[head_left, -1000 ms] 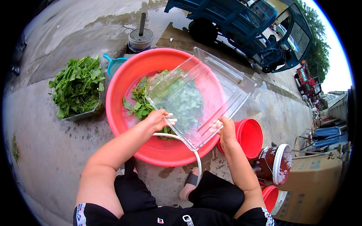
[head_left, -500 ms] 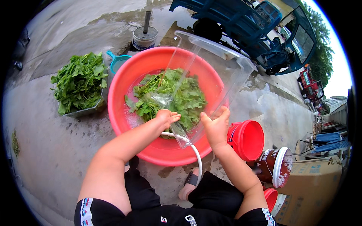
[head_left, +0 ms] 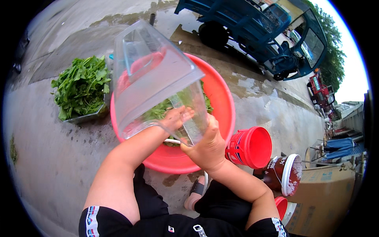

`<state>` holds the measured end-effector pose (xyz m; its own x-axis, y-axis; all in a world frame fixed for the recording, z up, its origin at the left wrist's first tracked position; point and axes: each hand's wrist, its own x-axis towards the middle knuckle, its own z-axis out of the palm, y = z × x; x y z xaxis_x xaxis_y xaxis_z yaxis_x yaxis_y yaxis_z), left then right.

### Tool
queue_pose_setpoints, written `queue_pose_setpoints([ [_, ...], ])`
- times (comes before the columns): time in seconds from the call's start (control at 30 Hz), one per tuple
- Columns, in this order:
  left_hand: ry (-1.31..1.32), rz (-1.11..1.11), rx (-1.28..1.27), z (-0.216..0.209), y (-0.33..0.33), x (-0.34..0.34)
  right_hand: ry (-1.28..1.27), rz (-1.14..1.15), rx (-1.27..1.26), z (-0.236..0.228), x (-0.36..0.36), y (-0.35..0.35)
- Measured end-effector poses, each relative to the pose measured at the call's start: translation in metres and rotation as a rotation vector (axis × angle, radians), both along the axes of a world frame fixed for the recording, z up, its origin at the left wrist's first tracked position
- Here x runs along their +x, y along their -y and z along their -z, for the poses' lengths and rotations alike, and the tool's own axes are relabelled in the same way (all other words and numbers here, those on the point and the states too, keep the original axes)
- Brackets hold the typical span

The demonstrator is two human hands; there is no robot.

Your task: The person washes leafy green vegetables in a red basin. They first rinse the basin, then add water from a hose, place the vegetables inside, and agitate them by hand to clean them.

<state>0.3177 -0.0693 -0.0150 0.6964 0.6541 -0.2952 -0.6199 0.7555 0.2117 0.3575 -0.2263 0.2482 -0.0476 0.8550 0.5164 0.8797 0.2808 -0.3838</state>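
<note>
A clear plastic bin (head_left: 154, 85) is tilted over a large red tub (head_left: 224, 94). My right hand (head_left: 207, 144) grips the bin by its near right edge, thumb on one side and fingers on the other. Stretched out and uncurled, the fingers of my left hand (head_left: 177, 117) lie against or just inside the bin's near part; whether they press on the plastic I cannot tell. Leafy greens (head_left: 208, 102) lie in the tub, mostly seen through the bin. A white hose (head_left: 172, 141) runs over the tub's near side, partly hidden by my hands.
Left of the tub, a clear bin heaped with greens (head_left: 81, 89) stands on the concrete. To the right are a red bucket (head_left: 258, 147), a brown bucket with a white rim (head_left: 282, 173) and a cardboard box (head_left: 321, 197). A blue three-wheeled truck (head_left: 252, 35) is parked beyond.
The clear bin has swung left and tipped up, now covering much of the tub and the blue dipper. My right hand moved left with it; the left hand shifted slightly.
</note>
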Motion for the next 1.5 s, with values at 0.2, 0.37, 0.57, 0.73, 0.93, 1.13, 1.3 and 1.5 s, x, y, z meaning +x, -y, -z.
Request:
queue_pose_setpoints([
  [0.2,-0.091,0.04,0.034,-0.021,0.007,0.008,0.032,0.041,0.037,-0.009,0.01,0.006],
  [0.37,-0.123,-0.018,0.05,-0.048,0.013,0.005,-0.087,0.077,0.004,-0.02,0.046,0.011],
  [0.57,-0.352,-0.062,0.089,-0.124,0.025,0.008,-0.644,0.221,-0.042,0.002,0.122,0.039],
  [0.73,-0.451,0.069,0.423,-0.169,0.027,0.02,-1.446,0.364,-0.06,0.012,0.16,0.074],
  [0.93,-0.626,0.33,0.6,-0.193,0.062,0.094,-1.995,0.519,-0.036,0.074,0.196,0.155],
  [1.13,-0.666,0.562,0.659,-0.167,0.121,0.137,-2.017,0.722,0.131,0.117,0.205,0.195],
  [1.3,-0.638,0.769,0.589,-0.148,0.158,0.139,-1.894,0.818,-0.068,0.14,0.269,0.23],
  [1.5,-0.644,0.871,0.522,-0.148,0.161,0.131,-1.604,1.081,-0.152,0.134,0.345,0.253],
])
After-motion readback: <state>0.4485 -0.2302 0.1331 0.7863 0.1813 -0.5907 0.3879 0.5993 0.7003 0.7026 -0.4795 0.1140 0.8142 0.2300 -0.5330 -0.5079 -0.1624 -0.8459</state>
